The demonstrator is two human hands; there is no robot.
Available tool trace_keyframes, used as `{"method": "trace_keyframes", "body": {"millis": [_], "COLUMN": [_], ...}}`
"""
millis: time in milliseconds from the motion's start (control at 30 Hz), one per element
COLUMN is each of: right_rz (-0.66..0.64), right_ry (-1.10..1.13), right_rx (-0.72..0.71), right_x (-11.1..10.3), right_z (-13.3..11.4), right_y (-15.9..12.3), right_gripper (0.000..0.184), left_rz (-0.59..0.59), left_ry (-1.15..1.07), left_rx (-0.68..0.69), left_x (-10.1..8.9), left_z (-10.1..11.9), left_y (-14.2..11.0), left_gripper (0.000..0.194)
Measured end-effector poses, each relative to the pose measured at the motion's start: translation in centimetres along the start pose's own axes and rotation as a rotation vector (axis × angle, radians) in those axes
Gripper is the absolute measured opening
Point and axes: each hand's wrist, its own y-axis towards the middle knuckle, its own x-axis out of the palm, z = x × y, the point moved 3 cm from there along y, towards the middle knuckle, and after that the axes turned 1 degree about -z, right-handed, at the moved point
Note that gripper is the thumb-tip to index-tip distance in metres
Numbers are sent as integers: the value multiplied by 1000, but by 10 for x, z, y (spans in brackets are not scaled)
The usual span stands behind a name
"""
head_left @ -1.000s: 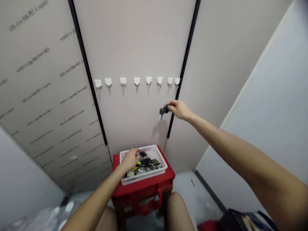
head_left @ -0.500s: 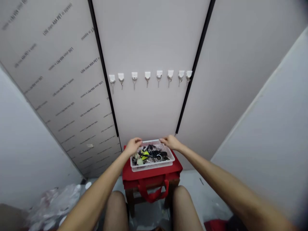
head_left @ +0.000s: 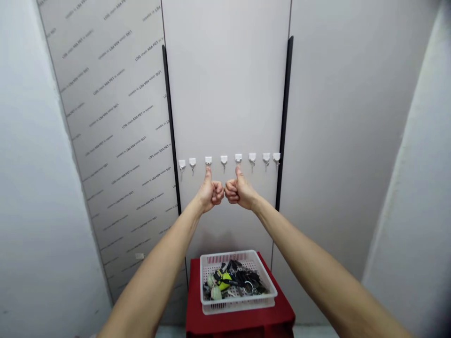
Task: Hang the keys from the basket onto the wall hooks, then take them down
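Both my arms reach out toward the wall at chest height. My left hand (head_left: 210, 192) is a fist with the thumb pointing up, nothing in it. My right hand (head_left: 238, 191) makes the same thumbs-up fist, knuckles nearly touching the left. Just above the thumbs runs a row of several small white wall hooks (head_left: 224, 160), all bare. Below my hands a white plastic basket (head_left: 207, 263) holds a heap of keys and key fobs (head_left: 234, 281), one yellow-green.
The basket rests on a red box (head_left: 282, 315) against the wall. Grey wall panels with two black vertical strips (head_left: 283, 117) frame the hook panel. The left panel carries printed film lettering. White side walls close in on both sides.
Both hands have left the basket rim and risen to the hooks, closing into thumbs-up fists. A second ago the right hand held a dark key fob by the wall. The view has tilted upward.
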Motion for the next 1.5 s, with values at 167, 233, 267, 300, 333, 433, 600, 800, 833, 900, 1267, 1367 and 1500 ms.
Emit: {"method": "trace_keyframes", "body": {"millis": [167, 233, 267, 300, 333, 433, 600, 800, 833, 900, 1267, 1367, 1500], "right_rz": [8, 18, 23, 29, 41, 100, 106, 101, 99, 102, 340, 285, 214], "right_ry": [-52, -97, -129, -167, -215, -457, -1104, -1350, -1370, -1397, -1160, -971, -750], "right_rx": [36, 56, 70, 88, 109, 206, 470, 500, 487, 487, 476, 380, 246], "right_x": [2, 3, 3, 2, -1, -17, -67, -94, -92, -87, -74, -72, -53], "right_z": [12, 18, 23, 30, 41, 88, 178, 213, 215, 218, 237, 216, 171], "right_y": [0, 0, 1, 1, 0, -11, -54, -74, -71, -62, -51, -46, -27], "right_gripper": [53, 53, 53, 53, 54, 55, 35, 21, 23, 25, 23, 22, 17], "left_rz": [50, 91, 115, 138, 160, 193, 193, 276, 269, 243, 251, 328, 358], "left_ry": [79, 140, 179, 223, 272, 445, 810, 1042, 1049, 1065, 1004, 904, 671], "left_rx": [-45, -77, -102, -132, -165, -282, -418, -348, -343, -339, -317, -228, -49], "left_x": [-6, -10, -13, -17, -21, -33, -58, -71, -69, -64, -68, -67, -62], "left_z": [-9, -14, -19, -28, -39, -88, -178, -212, -213, -216, -223, -212, -188], "left_y": [-6, -7, -7, -6, -7, -17, -52, -62, -60, -57, -63, -56, -41], "left_gripper": [59, 59, 59, 60, 61, 61, 38, 16, 16, 16, 15, 22, 34]}}
